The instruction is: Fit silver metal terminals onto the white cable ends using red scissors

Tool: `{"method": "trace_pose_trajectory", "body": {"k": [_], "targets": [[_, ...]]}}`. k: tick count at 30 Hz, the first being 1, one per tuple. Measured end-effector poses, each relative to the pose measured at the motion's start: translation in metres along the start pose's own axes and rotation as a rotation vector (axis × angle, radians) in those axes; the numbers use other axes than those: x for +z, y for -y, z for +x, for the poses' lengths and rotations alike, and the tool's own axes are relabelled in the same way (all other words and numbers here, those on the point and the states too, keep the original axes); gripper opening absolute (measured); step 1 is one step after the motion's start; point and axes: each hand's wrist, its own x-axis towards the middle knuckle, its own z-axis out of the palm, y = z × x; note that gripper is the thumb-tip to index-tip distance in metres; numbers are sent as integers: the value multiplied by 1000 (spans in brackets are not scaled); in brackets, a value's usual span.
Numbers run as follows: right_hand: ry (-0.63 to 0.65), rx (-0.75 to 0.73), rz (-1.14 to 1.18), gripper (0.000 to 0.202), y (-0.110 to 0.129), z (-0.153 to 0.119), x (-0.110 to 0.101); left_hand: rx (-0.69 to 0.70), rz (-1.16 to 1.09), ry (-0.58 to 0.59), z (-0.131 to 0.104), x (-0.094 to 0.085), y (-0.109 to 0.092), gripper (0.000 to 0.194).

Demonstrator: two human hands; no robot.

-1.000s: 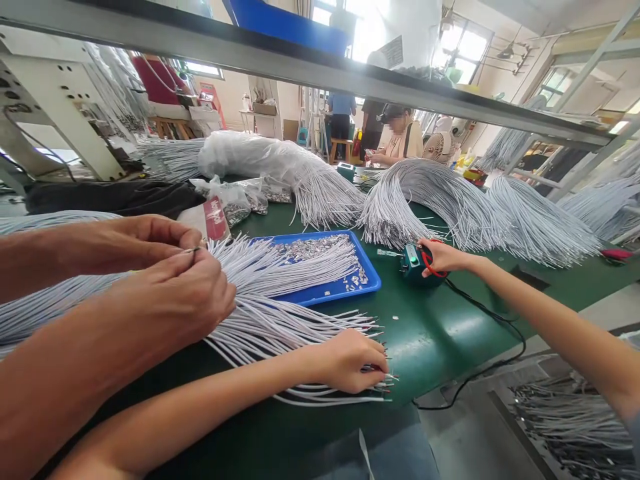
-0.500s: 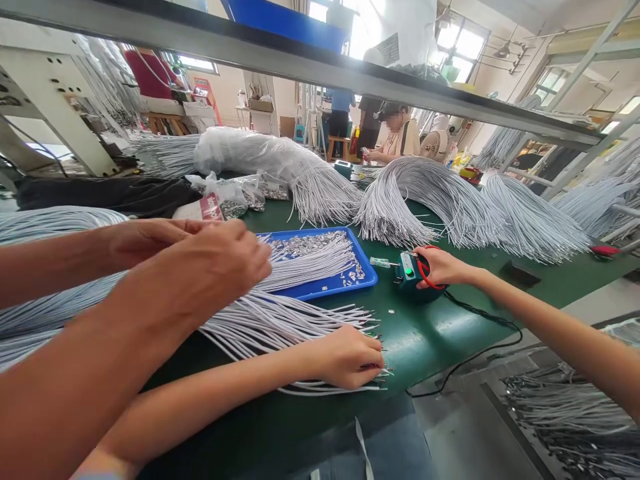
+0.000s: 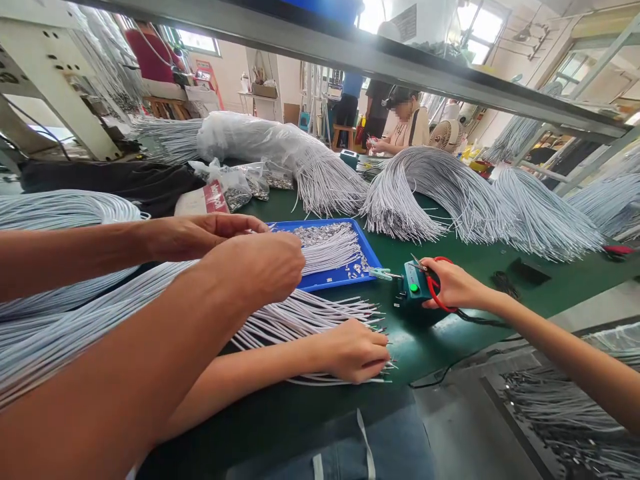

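Observation:
My left hand (image 3: 353, 352) is closed around the ends of white wires (image 3: 320, 313) lying fanned at the table's front. At the right, my right hand (image 3: 453, 285) grips red-handled scissors (image 3: 434, 293), fingers against the back of a small green device (image 3: 414, 283) with a lit green button. A pale green clip (image 3: 381, 273) projects from the device's left side, over the corner of a blue tray (image 3: 330, 281). White wires and small metal parts (image 3: 325, 233) lie in the tray.
Another person's hands (image 3: 265, 263) reach in from the left above the wires; what they hold is hidden. Thick wire bundles (image 3: 450, 193) line the table's back beside bags of metal parts (image 3: 240, 190). A shelf beam (image 3: 350, 63) crosses overhead. A person sits beyond the table.
The view has shifted slightly. The device in front of my right hand has tilted and its clip now overlaps the tray corner. The other person's hands have moved right. My left hand stays on the wires.

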Motion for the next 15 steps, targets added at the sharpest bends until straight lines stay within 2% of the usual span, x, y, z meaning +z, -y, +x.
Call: {"method": "trace_pose_trajectory", "body": {"k": [7,15], "targets": [[-16,-55,-5,65,14,7,1,14,-8,1,-1,1,1,10],[38,-117,50,65,26,-5,-2,-4,-12,32,-4,2,0,13]]}}
